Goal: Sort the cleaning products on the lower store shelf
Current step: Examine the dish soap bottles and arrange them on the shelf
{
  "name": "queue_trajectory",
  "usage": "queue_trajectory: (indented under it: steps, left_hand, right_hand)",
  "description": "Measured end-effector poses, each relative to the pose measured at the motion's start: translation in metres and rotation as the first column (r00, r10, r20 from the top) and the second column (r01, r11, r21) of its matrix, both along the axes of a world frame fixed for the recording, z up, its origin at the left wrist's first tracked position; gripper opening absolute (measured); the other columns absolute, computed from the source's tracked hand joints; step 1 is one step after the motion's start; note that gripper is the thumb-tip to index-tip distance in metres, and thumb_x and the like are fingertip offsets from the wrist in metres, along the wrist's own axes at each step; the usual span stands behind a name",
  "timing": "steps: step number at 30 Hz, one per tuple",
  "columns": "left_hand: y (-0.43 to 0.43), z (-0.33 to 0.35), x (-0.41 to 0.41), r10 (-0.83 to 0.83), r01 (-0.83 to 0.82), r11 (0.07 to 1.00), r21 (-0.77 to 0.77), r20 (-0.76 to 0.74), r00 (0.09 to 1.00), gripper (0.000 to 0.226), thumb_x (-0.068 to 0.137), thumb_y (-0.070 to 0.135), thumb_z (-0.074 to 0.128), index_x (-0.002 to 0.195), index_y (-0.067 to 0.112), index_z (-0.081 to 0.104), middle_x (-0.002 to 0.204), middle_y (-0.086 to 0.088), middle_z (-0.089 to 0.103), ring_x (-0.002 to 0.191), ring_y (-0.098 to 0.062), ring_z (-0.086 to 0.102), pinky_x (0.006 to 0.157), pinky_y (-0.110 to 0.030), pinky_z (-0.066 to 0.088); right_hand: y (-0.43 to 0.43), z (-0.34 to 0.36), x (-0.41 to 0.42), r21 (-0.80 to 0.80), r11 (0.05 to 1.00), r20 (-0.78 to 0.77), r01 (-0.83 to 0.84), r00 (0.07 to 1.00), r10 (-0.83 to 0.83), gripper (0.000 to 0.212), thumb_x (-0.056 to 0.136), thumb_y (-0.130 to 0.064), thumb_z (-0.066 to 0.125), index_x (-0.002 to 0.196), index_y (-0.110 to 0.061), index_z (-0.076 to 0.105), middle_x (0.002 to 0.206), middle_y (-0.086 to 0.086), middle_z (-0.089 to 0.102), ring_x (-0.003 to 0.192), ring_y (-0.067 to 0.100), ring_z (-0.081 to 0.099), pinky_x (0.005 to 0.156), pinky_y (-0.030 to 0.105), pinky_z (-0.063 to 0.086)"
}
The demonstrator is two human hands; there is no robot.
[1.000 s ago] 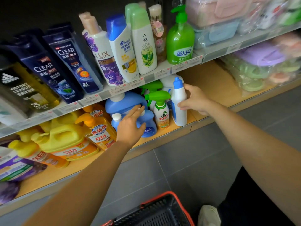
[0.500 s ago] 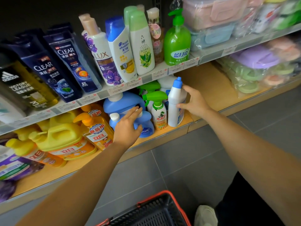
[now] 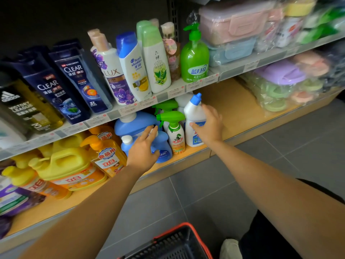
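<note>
right grip [image 3: 209, 126] clasps white bottle [image 3: 194, 113], likely squaring it upright; left grip [image 3: 143, 148] released, flat, steadying blue jug [image 3: 165, 146].

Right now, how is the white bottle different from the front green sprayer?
The white bottle is taller, with a blue angled cap; the front green sprayer is shorter, with a trigger top. The right hand holds only the white bottle. Both stand on the lower shelf.
</note>
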State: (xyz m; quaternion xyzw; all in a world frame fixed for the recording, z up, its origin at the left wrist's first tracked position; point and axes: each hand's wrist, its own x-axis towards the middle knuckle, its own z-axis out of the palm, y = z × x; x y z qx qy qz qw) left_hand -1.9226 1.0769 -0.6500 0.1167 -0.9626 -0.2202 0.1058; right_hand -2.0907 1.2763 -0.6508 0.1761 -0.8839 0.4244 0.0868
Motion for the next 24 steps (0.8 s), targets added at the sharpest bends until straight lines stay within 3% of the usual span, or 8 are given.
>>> queue_trajectory:
  steps: [4, 7, 9, 11, 14, 16, 19, 24]
  left_hand:
    - [-0.007, 0.013, 0.002, -0.074, 0.073, 0.997, 0.013, 0.16, 0.984, 0.102, 0.085, 0.02, 0.078, 0.162, 0.028, 0.012, 0.17, 0.008, 0.003, 0.14, -0.025, 0.045, 0.095, -0.039, 0.053]
    - [-0.012, 0.031, 0.009, -0.144, 0.143, 0.989, 0.02, 0.203, 0.969, 0.102, 0.085, 0.016, 0.078, 0.162, 0.029, 0.011, 0.17, 0.006, -0.002, 0.146, -0.025, 0.038, 0.099, -0.036, 0.049]
    - [-0.013, 0.045, 0.019, -0.141, 0.148, 0.989, -0.028, 0.18, 0.974, 0.092, 0.086, 0.017, 0.076, 0.16, 0.025, 0.023, 0.17, 0.0, 0.011, 0.149, -0.027, 0.033, 0.107, -0.041, 0.044]
    - [-0.012, 0.06, 0.036, -0.162, 0.169, 0.984, -0.048, 0.127, 0.979, 0.074, 0.086, 0.015, 0.075, 0.153, 0.02, 0.043, 0.161, -0.005, 0.038, 0.146, -0.029, 0.038, 0.113, -0.045, 0.039]
    - [-0.013, 0.079, 0.076, -0.178, 0.185, 0.979, -0.082, 0.089, 0.98, 0.053, 0.086, 0.016, 0.075, 0.137, 0.017, 0.062, 0.139, -0.004, 0.062, 0.13, -0.027, 0.053, 0.107, -0.043, 0.043]
    - [-0.018, 0.087, 0.11, -0.14, 0.148, 0.984, -0.096, 0.086, 0.986, 0.04, 0.088, 0.022, 0.076, 0.127, 0.02, 0.069, 0.127, 0.001, 0.069, 0.119, -0.022, 0.06, 0.098, -0.041, 0.05]
    - [-0.035, 0.09, 0.165, -0.049, 0.054, 0.997, -0.055, 0.095, 0.994, 0.024, 0.088, 0.027, 0.076, 0.112, 0.027, 0.076, 0.11, 0.007, 0.073, 0.097, -0.016, 0.067, 0.083, -0.037, 0.054]
    - [-0.088, 0.081, 0.253, 0.238, -0.251, 0.961, 0.116, 0.117, 0.964, 0.01, 0.09, 0.025, 0.075, 0.095, 0.033, 0.077, 0.098, 0.017, 0.074, 0.087, 0.003, 0.067, 0.082, -0.029, 0.055]
  right_hand:
    - [0.016, 0.01, -0.008, -0.028, 0.981, 0.241, -0.19, 0.952, 0.191, 0.1, 0.077, -0.027, 0.087, 0.158, -0.024, 0.028, 0.167, 0.002, 0.021, 0.15, 0.023, 0.026, 0.119, 0.038, 0.03]
    - [0.026, 0.022, -0.003, -0.008, 0.977, 0.288, -0.212, 0.935, 0.205, 0.101, 0.078, -0.023, 0.086, 0.159, -0.022, 0.026, 0.164, -0.001, 0.027, 0.146, 0.02, 0.034, 0.115, 0.034, 0.035]
    - [0.027, 0.027, 0.014, 0.052, 0.981, 0.31, -0.184, 0.937, 0.159, 0.091, 0.079, -0.022, 0.085, 0.154, -0.016, 0.034, 0.153, 0.004, 0.043, 0.136, 0.024, 0.046, 0.108, 0.04, 0.045]
    - [0.023, 0.03, 0.038, 0.157, 0.969, 0.308, -0.192, 0.942, 0.136, 0.071, 0.081, -0.023, 0.082, 0.142, -0.01, 0.048, 0.137, 0.012, 0.056, 0.125, 0.03, 0.056, 0.099, 0.043, 0.05]
    - [0.01, 0.039, 0.085, 0.229, 0.905, 0.281, -0.359, 0.914, 0.292, 0.056, 0.083, -0.025, 0.08, 0.131, -0.008, 0.059, 0.129, 0.014, 0.061, 0.119, 0.031, 0.059, 0.09, 0.037, 0.05]
    - [-0.001, 0.048, 0.115, 0.287, 0.829, 0.253, -0.481, 0.872, 0.418, 0.05, 0.082, -0.027, 0.079, 0.128, -0.012, 0.065, 0.128, 0.012, 0.064, 0.116, 0.03, 0.06, 0.091, 0.038, 0.051]
    - [-0.02, 0.058, 0.152, 0.327, 0.741, 0.242, -0.586, 0.81, 0.534, 0.032, 0.085, -0.027, 0.075, 0.112, -0.011, 0.073, 0.108, 0.009, 0.074, 0.101, 0.028, 0.068, 0.088, 0.042, 0.054]
    - [-0.07, 0.076, 0.206, 0.268, 0.719, 0.156, -0.641, 0.765, 0.625, 0.01, 0.086, -0.031, 0.076, 0.093, -0.024, 0.075, 0.078, -0.008, 0.071, 0.072, 0.007, 0.064, 0.071, 0.031, 0.054]
